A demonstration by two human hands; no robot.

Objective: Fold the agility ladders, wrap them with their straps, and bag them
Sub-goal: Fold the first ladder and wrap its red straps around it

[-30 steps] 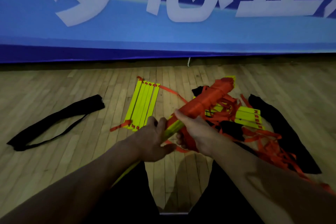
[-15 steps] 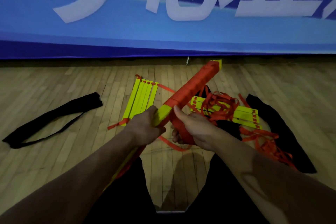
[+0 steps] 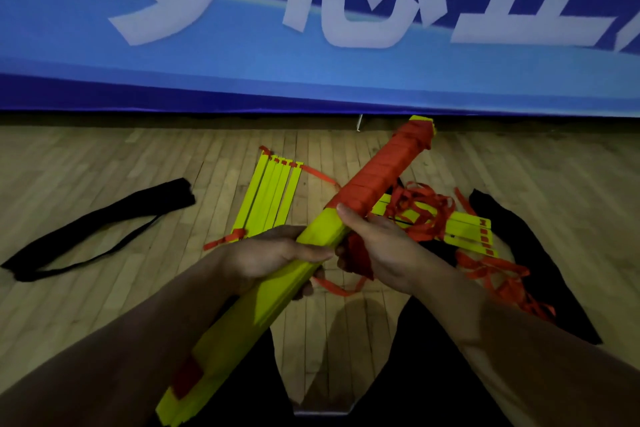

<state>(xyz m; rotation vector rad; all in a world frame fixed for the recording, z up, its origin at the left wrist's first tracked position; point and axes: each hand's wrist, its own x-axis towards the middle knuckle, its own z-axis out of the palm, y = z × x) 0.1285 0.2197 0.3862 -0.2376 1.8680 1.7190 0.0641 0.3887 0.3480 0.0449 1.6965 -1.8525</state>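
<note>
The folded ladder bundle [image 3: 277,291] is gripped by the left hand [image 3: 273,256]; orange strap [image 3: 360,258] is pinched by the right hand [image 3: 384,250]. Slackened tension could loosen the wraps.

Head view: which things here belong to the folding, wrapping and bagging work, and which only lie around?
Belong to the job:
- held ladder bundle, gripped by left hand
- orange strap, with right hand at the wrap
- folded ladder on the floor
- tangled ladder
- black bags and

Just there:
- blue banner
- wooden floor
</note>
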